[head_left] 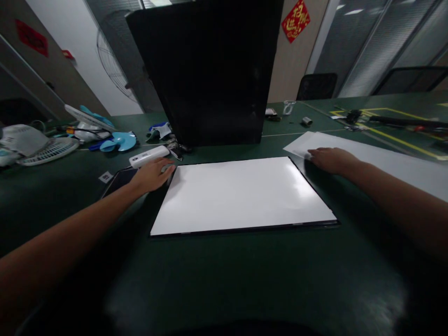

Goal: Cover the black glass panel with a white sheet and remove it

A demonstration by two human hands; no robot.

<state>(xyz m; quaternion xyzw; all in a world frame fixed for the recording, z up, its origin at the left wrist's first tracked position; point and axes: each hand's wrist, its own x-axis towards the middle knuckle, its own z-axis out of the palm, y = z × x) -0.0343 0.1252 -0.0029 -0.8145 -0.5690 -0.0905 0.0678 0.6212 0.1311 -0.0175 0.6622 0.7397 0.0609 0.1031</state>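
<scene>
A flat white panel (241, 196) with a thin black frame lies on the dark green table in front of me. My left hand (152, 175) is at its far left corner, thumb and fingers apart, with the fingertips close to the frame. Whether they touch it I cannot tell. Just beyond that hand is a white oblong device (149, 156), and a dark flat device (121, 179) is partly covered by my left forearm. On the right, my right hand (331, 158) has its fingers closed at the near edge of a white sheet (385, 156); the thumb is hidden.
A large black panel (217, 74) stands upright behind the white one. White fan parts (52, 149) and light blue fan blades (119, 141) lie at the far left. A clear cup (289, 107), a small metal cylinder (306, 121) and dark cables (395, 121) are at the back right.
</scene>
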